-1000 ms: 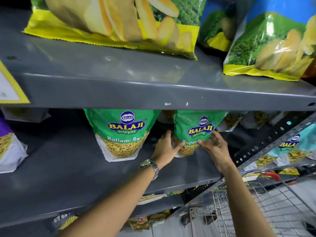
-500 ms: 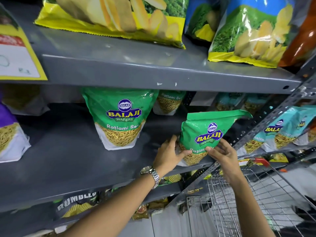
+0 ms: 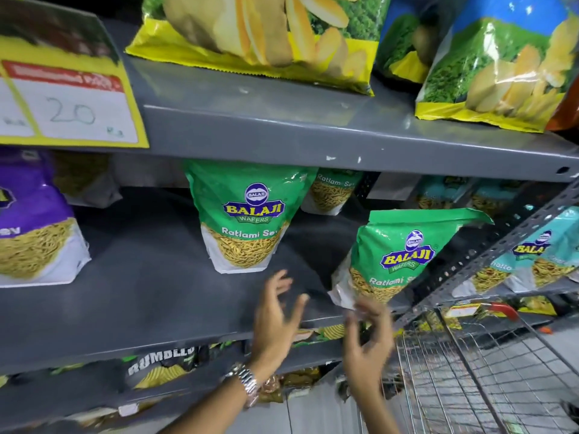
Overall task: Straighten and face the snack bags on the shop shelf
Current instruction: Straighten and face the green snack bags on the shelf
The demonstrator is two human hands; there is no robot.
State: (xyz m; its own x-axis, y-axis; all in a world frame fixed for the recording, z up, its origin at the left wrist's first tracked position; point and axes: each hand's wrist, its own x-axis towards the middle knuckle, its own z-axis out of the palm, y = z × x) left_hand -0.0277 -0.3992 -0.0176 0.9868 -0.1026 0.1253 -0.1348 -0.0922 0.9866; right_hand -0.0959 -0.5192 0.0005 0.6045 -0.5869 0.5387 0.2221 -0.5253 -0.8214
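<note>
The left hand [image 3: 275, 321] hangs open in front of the middle shelf [image 3: 150, 296], fingers spread and holding nothing; the right hand [image 3: 368, 343] is blurred, its fingers loosely curled just below the corner of the front green bag [image 3: 396, 258], and they seem to grip nothing, though whether they touch the bag I cannot tell. That bag stands at the shelf's front edge near the right upright, label outward but tilted, its top flap leaning right, so I judge it faced yet not quite straight. A second green bag [image 3: 247, 217] stands further back and to the left, upright with its label readable, but well short of the front edge; a third [image 3: 332, 192] sits behind it at the rear. The task looks partly done: one bag is forward, the others likely need pulling up into line. The bags are glossy green pouches with white bases, printed with yellow sev.
</note>
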